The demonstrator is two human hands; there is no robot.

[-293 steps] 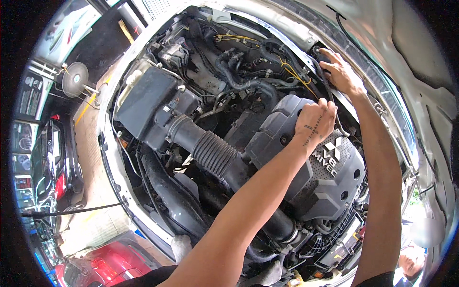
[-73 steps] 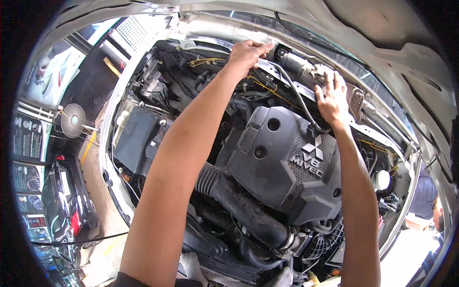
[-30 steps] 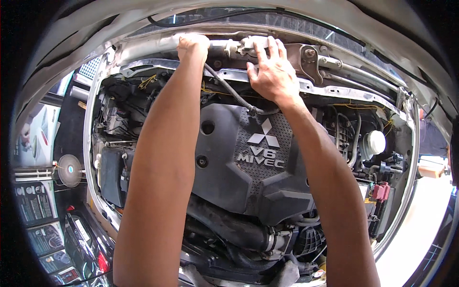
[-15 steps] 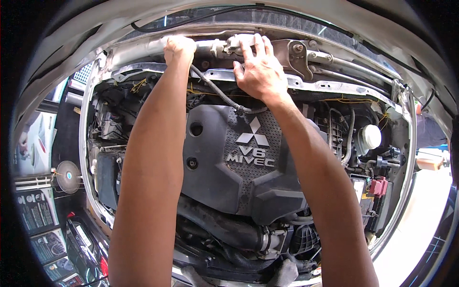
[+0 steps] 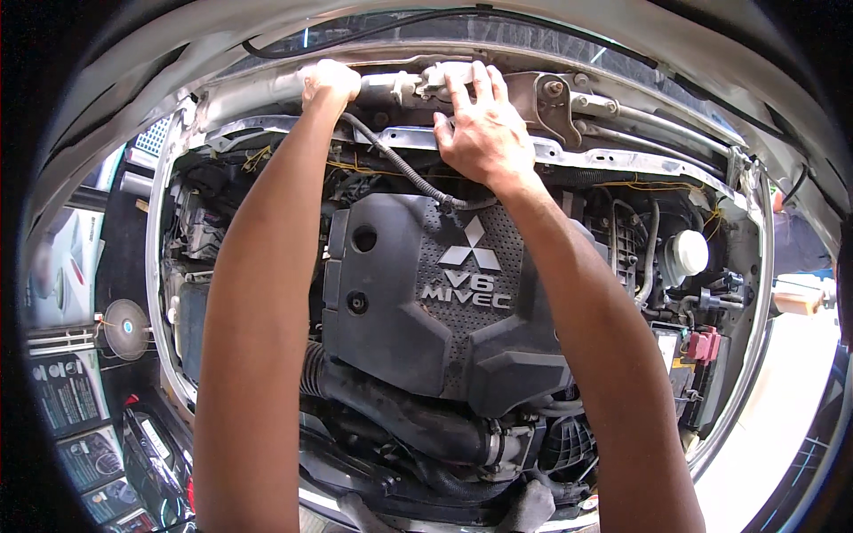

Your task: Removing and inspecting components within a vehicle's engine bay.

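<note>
One dark cylinder (image 5: 382,92) lies lengthwise left-to-right, upper centre, between left hand (image 5: 330,85), fingers curled, hold not determinable, and right hand (image 5: 487,138), fingers slightly apart.

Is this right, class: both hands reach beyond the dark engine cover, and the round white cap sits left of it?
One error: the head view shows the round white cap right of the dark engine cover. The left hand and right hand do reach beyond that cover.

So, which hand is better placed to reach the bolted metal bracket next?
Probably the right hand: it lies spread beside the metal bracket, while the left hand is curled, farther away.
</note>
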